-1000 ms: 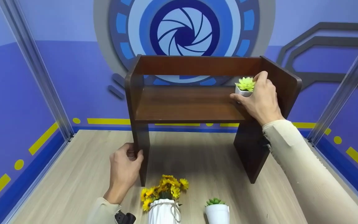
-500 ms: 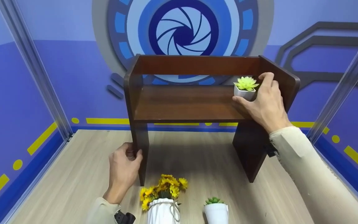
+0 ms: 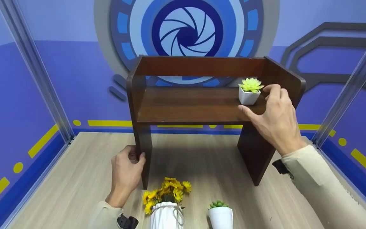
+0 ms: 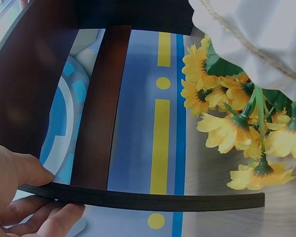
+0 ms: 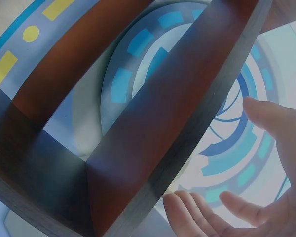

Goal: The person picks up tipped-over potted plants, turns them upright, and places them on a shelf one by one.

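Right hand (image 3: pixel 276 122) withdrawn, spread beside succulent (image 3: pixel 250 90), left hand (image 3: pixel 126 173) gripping shelf (image 3: pixel 189 106), vase (image 3: pixel 166 217) cropped below

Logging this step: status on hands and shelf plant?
Left hand grips shelf. Right hand beside potted succulent, holding nothing. Potted succulent upright on shelf. Nothing visibly blocking right hand.
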Demonstrator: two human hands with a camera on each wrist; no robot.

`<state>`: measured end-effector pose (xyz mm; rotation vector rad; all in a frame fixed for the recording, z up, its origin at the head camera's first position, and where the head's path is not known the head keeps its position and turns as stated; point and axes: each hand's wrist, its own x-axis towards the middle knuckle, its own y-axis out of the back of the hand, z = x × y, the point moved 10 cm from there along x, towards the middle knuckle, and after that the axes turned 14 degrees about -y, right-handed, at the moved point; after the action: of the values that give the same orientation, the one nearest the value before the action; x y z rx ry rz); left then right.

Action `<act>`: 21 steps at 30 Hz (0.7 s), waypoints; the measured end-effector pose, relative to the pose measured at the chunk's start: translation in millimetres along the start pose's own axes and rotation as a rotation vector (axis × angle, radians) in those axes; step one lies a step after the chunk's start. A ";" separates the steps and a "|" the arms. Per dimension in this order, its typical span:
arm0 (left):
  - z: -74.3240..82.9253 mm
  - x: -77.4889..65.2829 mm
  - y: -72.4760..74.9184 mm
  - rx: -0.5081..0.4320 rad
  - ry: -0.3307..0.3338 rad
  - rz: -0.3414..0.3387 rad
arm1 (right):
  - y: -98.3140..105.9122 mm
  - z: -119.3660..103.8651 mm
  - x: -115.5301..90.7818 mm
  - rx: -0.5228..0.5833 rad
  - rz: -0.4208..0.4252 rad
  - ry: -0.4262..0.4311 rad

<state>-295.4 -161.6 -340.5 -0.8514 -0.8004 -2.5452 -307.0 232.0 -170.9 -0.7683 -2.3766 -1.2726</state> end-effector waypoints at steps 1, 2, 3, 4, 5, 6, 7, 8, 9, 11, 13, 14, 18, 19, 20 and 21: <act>0.2 0.3 0.4 0.003 -0.003 0.003 | 0.7 -0.4 -2.6 -0.001 0.007 0.006; 0.2 0.6 0.5 0.007 -0.006 0.005 | 1.4 -0.8 -5.4 -0.002 0.014 0.013; 0.3 0.7 0.6 0.010 -0.007 0.007 | 2.0 -1.1 -8.5 -0.006 0.022 0.021; -0.1 0.7 0.3 0.011 -0.004 0.005 | 2.5 -1.4 -11.6 -0.010 0.029 0.030; -0.3 0.7 0.2 0.011 -0.003 0.004 | 3.0 -1.8 -14.8 -0.015 0.035 0.039; -0.5 0.6 0.0 0.011 0.000 0.002 | 3.6 -2.2 -17.9 -0.017 0.042 0.049; -1.1 0.5 -0.4 0.011 0.005 0.000 | 4.1 -2.7 -21.2 -0.019 0.048 0.059; -1.4 0.2 -0.7 0.010 0.006 -0.001 | 4.4 -3.1 -24.2 -0.021 0.053 0.067; -1.7 -0.1 -0.8 0.009 0.008 -0.002 | 4.6 -3.4 -27.0 -0.022 0.058 0.073; -2.5 -0.7 -1.1 0.008 0.012 -0.003 | 4.5 -3.5 -32.0 -0.019 0.062 0.081; -3.3 -1.1 -1.7 0.007 0.016 -0.006 | 3.6 -2.9 -36.5 -0.016 0.061 0.081; -3.4 -1.1 -2.0 0.006 0.015 -0.006 | 3.2 -2.3 -38.8 -0.015 0.060 0.078; -2.4 -0.3 -2.1 0.006 0.004 -0.004 | 1.2 0.3 -48.9 -0.012 0.047 0.070; -2.1 -0.1 -2.0 0.006 0.002 -0.003 | 0.8 1.0 -51.6 -0.009 0.042 0.069; -1.9 0.0 -1.8 0.004 0.002 -0.003 | 0.5 1.5 -54.4 -0.006 0.040 0.070; -2.0 0.1 -1.7 0.003 0.003 -0.002 | 0.0 1.9 -57.1 -0.004 0.037 0.071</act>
<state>-297.2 -161.4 -342.4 -0.8459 -0.8042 -2.5462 -261.5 216.4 -201.9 -0.7519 -2.2939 -1.2682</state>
